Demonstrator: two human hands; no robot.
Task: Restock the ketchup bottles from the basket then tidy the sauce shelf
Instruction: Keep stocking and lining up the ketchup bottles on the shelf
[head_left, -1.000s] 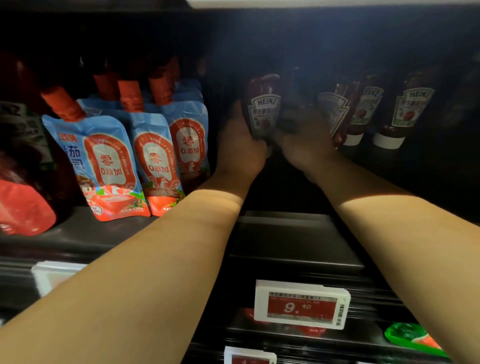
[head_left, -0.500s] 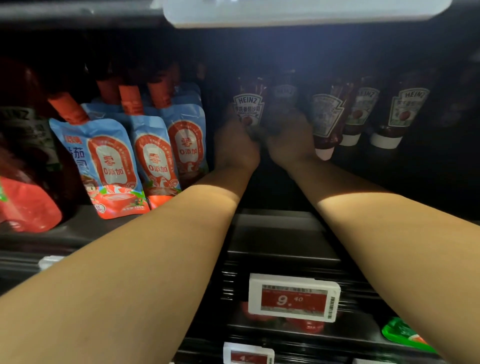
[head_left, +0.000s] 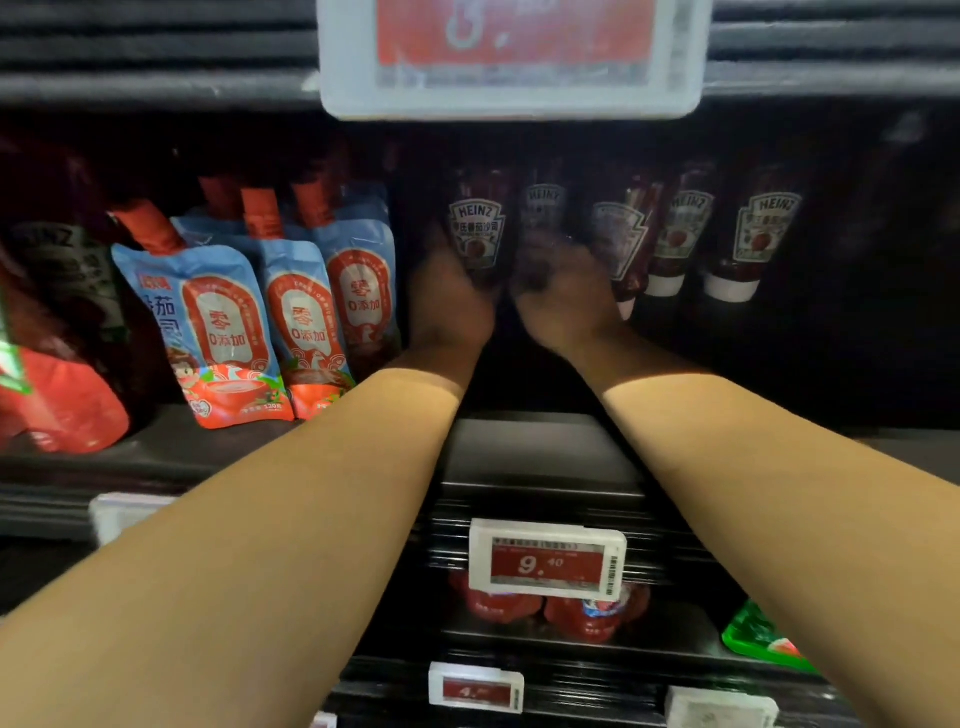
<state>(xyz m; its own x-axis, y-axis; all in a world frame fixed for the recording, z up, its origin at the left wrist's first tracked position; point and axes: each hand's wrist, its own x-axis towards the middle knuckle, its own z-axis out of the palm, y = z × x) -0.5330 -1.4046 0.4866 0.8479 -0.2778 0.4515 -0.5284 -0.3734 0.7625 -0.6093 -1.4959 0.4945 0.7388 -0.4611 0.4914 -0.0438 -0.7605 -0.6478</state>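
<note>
Ketchup bottles (head_left: 477, 228) dark red, white labels; pouches (head_left: 223, 332) blue-red.

Open shelf floor (head_left: 540, 452) in front of the Heinz bottles (head_left: 478, 228) gives a clear lane between the blue pouches (head_left: 223, 332) on the left and the bottle row (head_left: 680, 234) on the right; an overhead price tag (head_left: 511, 57) hangs low above the opening

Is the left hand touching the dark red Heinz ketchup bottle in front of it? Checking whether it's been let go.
Touching: the head view shows the left hand wrapped against the Heinz ketchup bottle.
</note>
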